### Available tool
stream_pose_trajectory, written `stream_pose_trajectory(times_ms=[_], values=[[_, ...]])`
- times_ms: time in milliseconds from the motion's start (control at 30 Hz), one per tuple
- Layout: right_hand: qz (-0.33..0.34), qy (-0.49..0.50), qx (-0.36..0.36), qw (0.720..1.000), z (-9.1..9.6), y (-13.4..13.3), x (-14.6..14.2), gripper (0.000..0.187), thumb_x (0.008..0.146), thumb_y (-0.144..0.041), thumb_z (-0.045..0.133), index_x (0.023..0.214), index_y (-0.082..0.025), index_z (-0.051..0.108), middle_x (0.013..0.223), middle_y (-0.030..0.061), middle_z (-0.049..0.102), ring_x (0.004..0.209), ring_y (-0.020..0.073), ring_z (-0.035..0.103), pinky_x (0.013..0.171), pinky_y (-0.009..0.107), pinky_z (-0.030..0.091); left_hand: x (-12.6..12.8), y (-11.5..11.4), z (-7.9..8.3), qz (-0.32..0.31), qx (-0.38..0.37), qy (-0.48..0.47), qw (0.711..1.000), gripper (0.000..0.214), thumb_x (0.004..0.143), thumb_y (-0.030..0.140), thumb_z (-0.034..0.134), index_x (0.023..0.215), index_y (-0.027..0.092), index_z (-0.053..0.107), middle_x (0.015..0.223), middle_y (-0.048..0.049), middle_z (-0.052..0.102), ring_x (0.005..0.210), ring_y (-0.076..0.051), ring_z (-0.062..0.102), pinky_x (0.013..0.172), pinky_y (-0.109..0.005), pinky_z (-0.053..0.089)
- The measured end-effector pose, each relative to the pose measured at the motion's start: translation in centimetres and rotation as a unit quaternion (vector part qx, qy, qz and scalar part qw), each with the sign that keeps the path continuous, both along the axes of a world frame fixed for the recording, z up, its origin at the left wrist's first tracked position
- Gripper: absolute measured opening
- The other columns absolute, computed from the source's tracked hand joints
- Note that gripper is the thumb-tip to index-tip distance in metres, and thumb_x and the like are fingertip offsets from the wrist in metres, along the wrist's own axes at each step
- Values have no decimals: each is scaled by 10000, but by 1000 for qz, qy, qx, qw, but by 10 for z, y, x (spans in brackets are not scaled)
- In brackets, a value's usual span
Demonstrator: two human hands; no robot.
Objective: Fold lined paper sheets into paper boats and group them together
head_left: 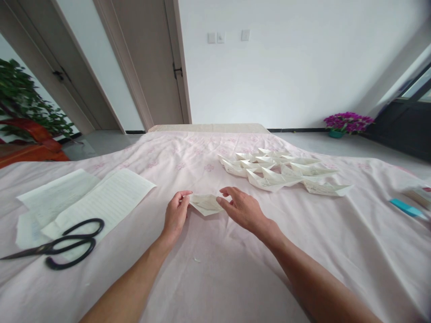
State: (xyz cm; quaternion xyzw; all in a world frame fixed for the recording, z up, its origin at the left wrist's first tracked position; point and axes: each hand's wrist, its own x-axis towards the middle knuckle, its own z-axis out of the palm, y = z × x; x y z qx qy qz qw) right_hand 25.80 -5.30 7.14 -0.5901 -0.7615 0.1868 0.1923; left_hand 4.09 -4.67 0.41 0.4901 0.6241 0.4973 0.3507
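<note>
Between my hands is a small folded piece of pale paper [206, 206], pointed at the bottom and held just above the cloth. My left hand [175, 214] pinches its left corner between thumb and fingers. At its right end, my right hand [243, 208] has the thumb against the paper, while the fingers are curved and apart from the thumb. Several folded paper boats [269, 177] stand close together in rows beyond my right hand. The underside of the held paper is hidden.
Flat lined sheets of paper [111, 197] lie at the left, with black-handled scissors [72, 242] partly over them. A blue object [406, 207] lies at the far right. Everything rests on a wrinkled pink cloth [202, 278]. A tiny paper scrap [197, 259] is near the front.
</note>
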Motion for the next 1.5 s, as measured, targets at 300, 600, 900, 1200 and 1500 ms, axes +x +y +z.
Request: stream_pose_trajectory(times_ms=[300, 600, 900, 1200, 1500], values=[[84, -40, -1, 996, 12, -2, 14, 407, 768, -255, 651, 1171, -287, 606, 1272, 21, 571, 875, 146, 636, 671, 228, 393, -1, -1, 5, 9, 14, -25, 1000, 468, 862, 547, 480, 1099, 180, 649, 933, -75, 678, 734, -186, 605, 482, -223, 397], [77, -71, 19, 994, 6, 3, 12, 103, 826, -177, 611, 834, -231, 698, 1018, -5, 668, 774, 122, 615, 659, 230, 365, -2, -7, 7, -31, 39, -34, 998, 378, 832, 431, 523, 1096, 189, 643, 859, -59, 669, 799, -192, 606, 547, -229, 444], [65, -93, 50, 992, 4, 5, 18, 176, 843, -147, 564, 852, -235, 715, 966, -1, 695, 775, 132, 621, 622, 230, 338, -5, -5, -1, -37, 28, 9, 999, 318, 761, 287, 506, 1036, 193, 634, 819, -26, 666, 700, -171, 591, 606, -256, 452], [52, -88, 78, 992, 20, 0, 25, 211, 854, -143, 541, 870, -238, 729, 945, -5, 710, 839, 130, 637, 647, 219, 360, -9, -1, -6, 6, 28, -9, 1000, 379, 734, 331, 526, 1087, 205, 589, 862, -42, 693, 852, -240, 664, 640, -297, 500], [-111, -34, 144, 983, 65, 69, 74, 176, 821, -259, 594, 898, -241, 751, 911, 12, 727, 851, 170, 641, 707, 244, 414, -9, 1, -10, -8, 15, 14, 1000, 366, 745, 335, 505, 1067, 204, 620, 813, -45, 679, 837, -244, 651, 684, -323, 495]])
